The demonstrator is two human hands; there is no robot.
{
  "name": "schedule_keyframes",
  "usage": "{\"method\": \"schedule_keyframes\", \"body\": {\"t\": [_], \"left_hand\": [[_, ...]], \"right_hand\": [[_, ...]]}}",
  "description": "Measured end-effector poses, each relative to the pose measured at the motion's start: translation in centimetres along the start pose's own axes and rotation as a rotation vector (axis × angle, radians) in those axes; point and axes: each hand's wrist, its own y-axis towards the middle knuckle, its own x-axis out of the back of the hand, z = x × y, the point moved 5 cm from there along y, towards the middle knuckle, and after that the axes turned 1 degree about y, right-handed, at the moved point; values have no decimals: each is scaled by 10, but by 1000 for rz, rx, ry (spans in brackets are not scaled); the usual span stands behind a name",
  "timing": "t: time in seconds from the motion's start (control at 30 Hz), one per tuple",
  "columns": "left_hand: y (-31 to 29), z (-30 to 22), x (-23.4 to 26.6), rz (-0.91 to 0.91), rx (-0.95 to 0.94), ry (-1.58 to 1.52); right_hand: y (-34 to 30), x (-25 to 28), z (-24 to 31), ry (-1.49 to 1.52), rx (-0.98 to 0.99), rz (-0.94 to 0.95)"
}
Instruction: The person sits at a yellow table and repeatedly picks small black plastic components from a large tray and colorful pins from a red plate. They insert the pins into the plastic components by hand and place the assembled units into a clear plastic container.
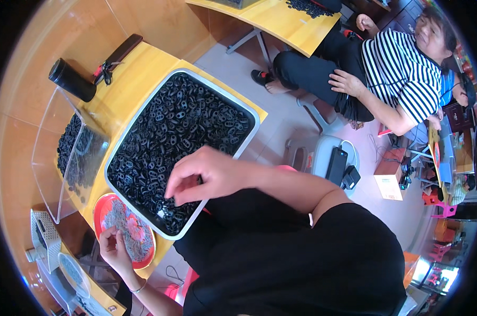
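Observation:
A white-rimmed tray [196,74] holds a deep heap of small black two-holed oval pieces [175,118]. Over its near right part my right hand [204,174] hangs with fingers curled and thumb drawn in; what it grips, if anything, is too small to make out. Just left of the tray's near corner is a red plate [99,206] with many thin grey metal pins [135,226]. My left hand [115,250] is at that plate's near left edge, its thumb and fingertips pinched together. Anything between those fingertips is too tiny to name.
A clear plastic box [54,152] leans beside more black pieces [75,152] on the yellow table [138,63]. A black cylinder [72,80] and pliers [104,72] lie farther back. On the right sits a person [401,73] in stripes, near a grey stool [322,152] bearing a black power bank.

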Motion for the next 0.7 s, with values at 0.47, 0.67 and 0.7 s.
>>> {"method": "schedule_keyframes", "body": {"t": [0.47,0.67,0.7], "left_hand": [[-10,-13,8,-99,-32,-16],[-17,-12,11,-125,18,-41],[-18,-12,11,-126,24,-43]], "right_hand": [[-272,193,-159,-1018,-873,10],[-360,97,-238,-1075,-1206,650],[-371,93,-243,-1094,-1179,641]]}}
